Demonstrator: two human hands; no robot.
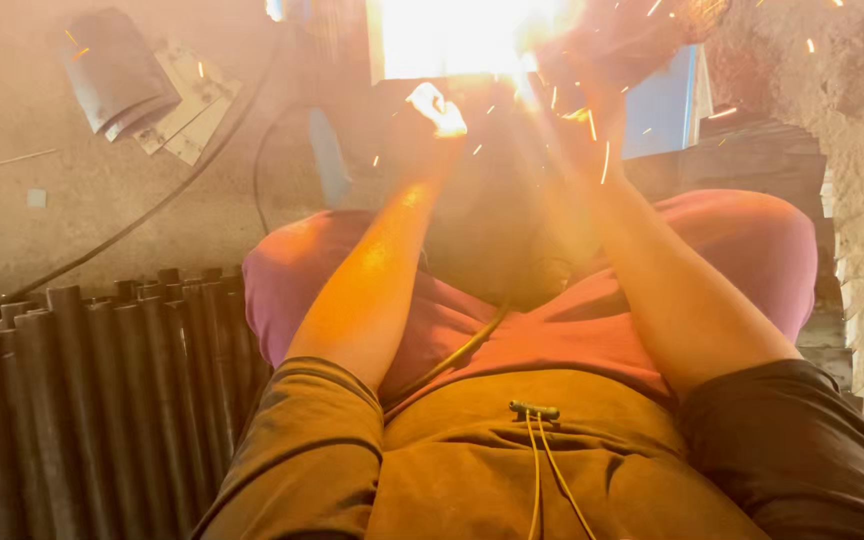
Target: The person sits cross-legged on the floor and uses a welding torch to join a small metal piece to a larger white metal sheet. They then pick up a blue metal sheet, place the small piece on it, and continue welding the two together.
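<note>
Both my arms reach forward over my knees into a white-orange glare (452,40) that throws sparks (592,125) toward me. My left hand (435,110) is curled into a fist around a dark tool (472,150) whose shape is lost in the light. My right hand (602,60) is raised a little higher and to the right, blurred by glare and sparks, so its grip is hidden. A yellowish cord (457,352) runs from my lap up toward the hands.
Several dark steel pipes (82,390) lie side by side at the left. A black cable (142,215) crosses the dusty floor. Flat metal plates (187,105) and a dark curved piece (117,70) lie at the far left. A blue panel (662,110) stands behind the sparks.
</note>
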